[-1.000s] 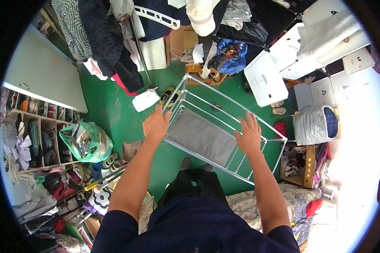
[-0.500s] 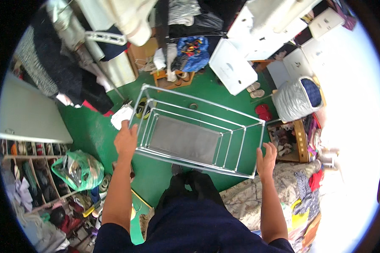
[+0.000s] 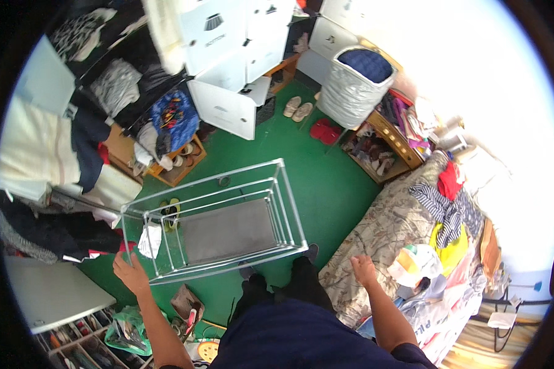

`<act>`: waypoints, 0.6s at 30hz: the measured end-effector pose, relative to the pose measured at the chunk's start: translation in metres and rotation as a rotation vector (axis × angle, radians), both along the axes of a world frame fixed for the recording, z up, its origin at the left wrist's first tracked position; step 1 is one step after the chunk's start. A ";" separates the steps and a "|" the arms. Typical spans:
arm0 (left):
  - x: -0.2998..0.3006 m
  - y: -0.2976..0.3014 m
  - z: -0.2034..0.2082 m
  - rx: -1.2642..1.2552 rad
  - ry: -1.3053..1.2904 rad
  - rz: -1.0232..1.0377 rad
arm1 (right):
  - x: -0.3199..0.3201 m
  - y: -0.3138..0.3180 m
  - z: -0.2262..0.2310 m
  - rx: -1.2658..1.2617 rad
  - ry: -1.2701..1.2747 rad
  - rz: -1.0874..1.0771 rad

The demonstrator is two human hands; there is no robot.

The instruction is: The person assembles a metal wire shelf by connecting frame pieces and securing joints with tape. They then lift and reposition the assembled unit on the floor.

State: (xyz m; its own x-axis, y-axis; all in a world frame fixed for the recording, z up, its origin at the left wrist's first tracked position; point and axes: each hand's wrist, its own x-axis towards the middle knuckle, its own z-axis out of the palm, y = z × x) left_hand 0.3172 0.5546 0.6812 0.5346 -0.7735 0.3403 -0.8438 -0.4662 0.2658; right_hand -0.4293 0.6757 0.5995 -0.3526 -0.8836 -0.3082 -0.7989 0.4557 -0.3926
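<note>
A tall rack of thin silver tubes (image 3: 292, 209) stands in front of me, seen from above. Several tiers show inside it, and a grey sheet (image 3: 228, 230) lies at its bottom. My left hand (image 3: 131, 275) is at the rack's near left corner, its fingers closed about the tube there. Out to the right, away from the rack, my right hand (image 3: 364, 270) hangs over the bed with its fingers curled and nothing visible in them.
Right of me is a bed (image 3: 366, 227) strewn with clothes. Ahead stand white cabinets (image 3: 221, 104), a silver laundry basket (image 3: 354, 86) and a wooden drawer unit (image 3: 385, 147). Shoes (image 3: 298, 109) lie on the green floor (image 3: 332, 178). A green bag (image 3: 129, 329) is at lower left.
The view has swung to the right. The rack now sits farther left and tilts the other way in the picture. My right hand has come off its right side; my left stays at its left corner.
</note>
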 end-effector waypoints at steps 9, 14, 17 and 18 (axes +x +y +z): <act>-0.337 -0.072 0.043 0.085 0.330 -0.695 | -0.088 0.009 -0.021 0.097 -0.256 -0.038; -0.477 -0.094 0.047 0.133 0.288 -0.883 | -0.127 0.009 -0.009 0.049 -0.355 -0.071; -0.510 -0.098 0.024 0.183 0.124 -0.853 | -0.148 0.014 -0.008 0.053 -0.389 -0.095; -0.517 -0.098 0.019 0.214 0.069 -0.839 | -0.154 0.017 -0.007 0.071 -0.392 -0.105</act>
State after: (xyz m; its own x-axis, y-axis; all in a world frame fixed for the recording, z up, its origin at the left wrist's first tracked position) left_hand -0.1993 0.4563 0.7003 -0.2268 -0.9652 0.1301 -0.9165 0.2567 0.3069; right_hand -0.5835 0.6926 0.5920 -0.2835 -0.8209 -0.4957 -0.5430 0.5635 -0.6226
